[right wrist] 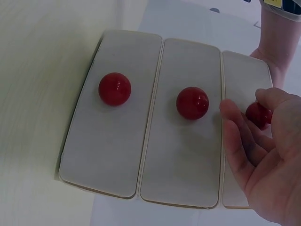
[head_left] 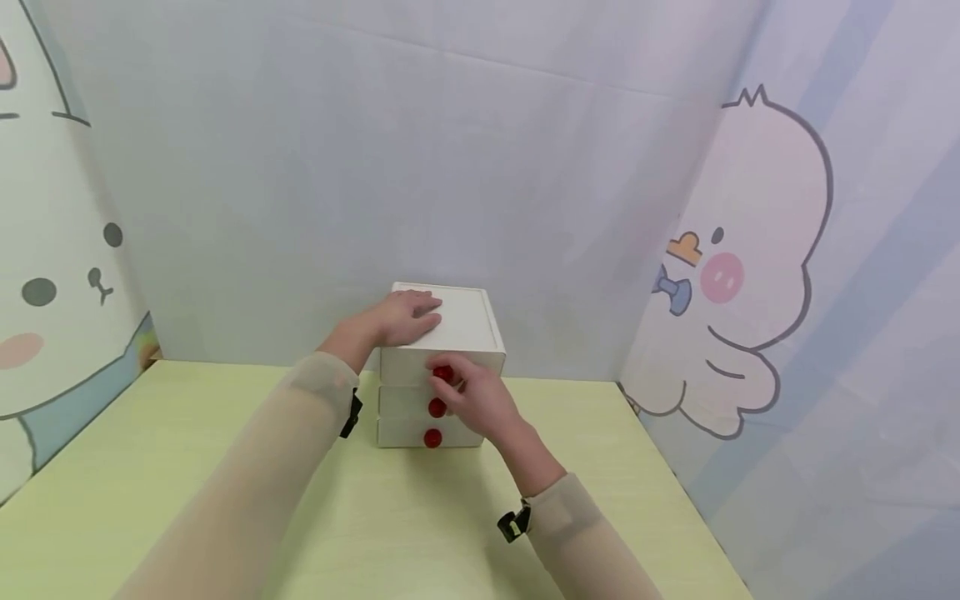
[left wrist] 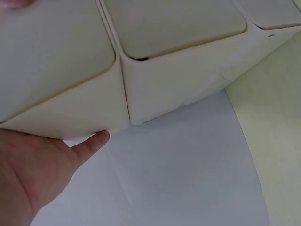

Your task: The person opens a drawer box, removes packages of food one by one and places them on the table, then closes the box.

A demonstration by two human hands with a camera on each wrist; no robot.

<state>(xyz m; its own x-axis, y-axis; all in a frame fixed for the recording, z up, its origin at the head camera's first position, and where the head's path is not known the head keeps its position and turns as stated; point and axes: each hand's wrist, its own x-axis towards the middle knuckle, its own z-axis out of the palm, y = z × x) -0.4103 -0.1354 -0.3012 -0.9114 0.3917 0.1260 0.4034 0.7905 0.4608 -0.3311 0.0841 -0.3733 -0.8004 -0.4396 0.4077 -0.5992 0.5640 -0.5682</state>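
A pale curtain [head_left: 480, 167] rose across the back and down both sides, and below it spread a light yellow-green tabletop [head_left: 390, 542]. A printed animal face [head_left: 67, 192] filled the curtain's left side; a printed duck [head_left: 772, 192] with a pink cheek and a blue bow decorated the right. Two light sleeves, the left [head_left: 255, 475] and the right [head_left: 588, 542], reached forward from the near edge.

Between the two hands, on the far part of the tabletop near the curtain, stood a white drawer unit [head_left: 465, 321]. The left hand [head_left: 403, 318] rested on its top, grip released, fingers spread; in the left wrist view one digit lay along the unit's side. The right hand [head_left: 480, 396] was at the front, its grip grasping the top knob between thumb and curled fingers.

Three drawers were stacked in the unit: top drawer [head_left: 401, 367], middle drawer [head_left: 401, 400] and bottom drawer [head_left: 397, 433], their fronts roughly in line. A small black fastening [head_left: 351, 414] showed at the left wrist, another [head_left: 514, 523] at the right. Smallest were the round, glossy red knobs, one per drawer: top knob [head_left: 443, 373], middle knob [head_left: 437, 408] and bottom knob [head_left: 432, 438].
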